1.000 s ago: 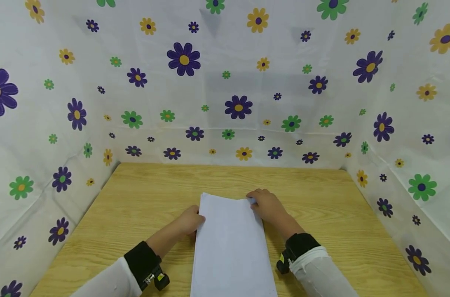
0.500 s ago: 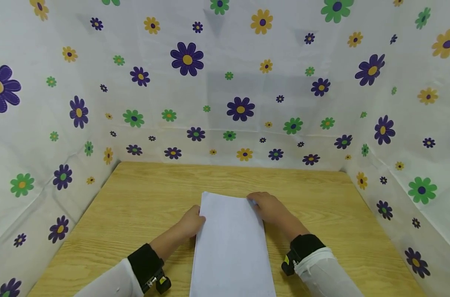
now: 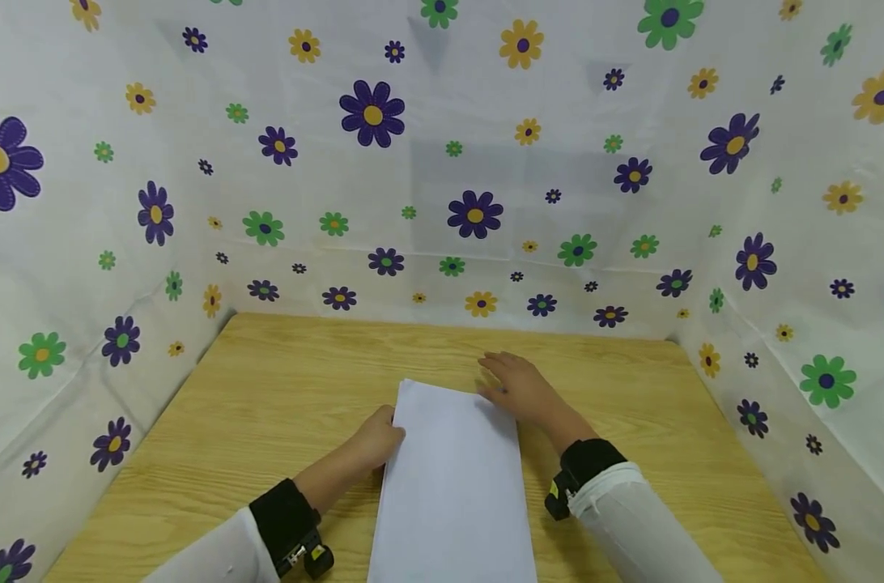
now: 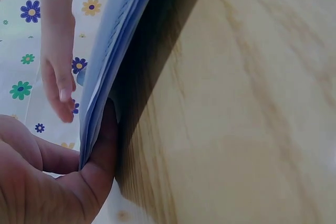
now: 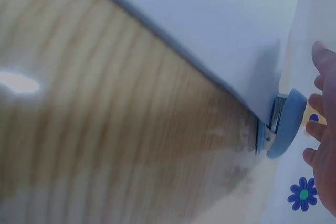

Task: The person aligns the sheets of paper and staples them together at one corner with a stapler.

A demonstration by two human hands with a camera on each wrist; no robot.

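A stack of white paper sheets (image 3: pixel 452 486) lies lengthwise in front of me, its left edge lifted off the table. My left hand (image 3: pixel 372 437) pinches that edge, thumb on top and fingers underneath, as the left wrist view shows at the sheets' layered edge (image 4: pixel 97 111). At the far right corner sits a small blue stapler (image 5: pixel 289 124), its jaws around the paper's corner. My right hand (image 3: pixel 518 389) hovers just over it with fingers spread and loose, holding nothing. From the head view the stapler is hidden by this hand.
The wooden table (image 3: pixel 282 389) extends around the paper on both sides. Behind it and at left and right hangs a white cloth (image 3: pixel 427 162) printed with flowers. A black wrist camera strap (image 3: pixel 591 465) sits on each forearm.
My right hand has let go of the stapler and risen off it, fingers opening. The left hand keeps its pinch on the paper stack.
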